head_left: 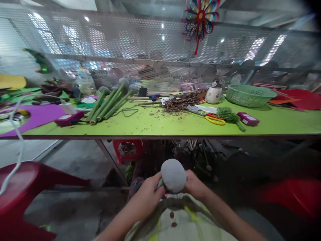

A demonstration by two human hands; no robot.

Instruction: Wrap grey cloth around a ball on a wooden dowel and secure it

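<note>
In front of my body, below the table edge, is a rounded grey fabric-looking head [173, 175]. A bit of green shows at its lower left, beside my left thumb. My left hand [152, 189] is closed against the left of the head, on that green part. At the right edge my right hand [194, 183] has its fingers bent in against the head; the fingertips are partly hidden behind it. Similar green stalks with grey heads [110, 103] lie bundled on the table at left.
The green-topped table [145, 125] runs across the view. On it are dried brown twigs [182, 100], scissors with a yellow and red handle [215, 119], a green plastic basket [250, 95], a magenta box [248, 118] and a white jar [213, 95]. Red stools [22, 184] stand below.
</note>
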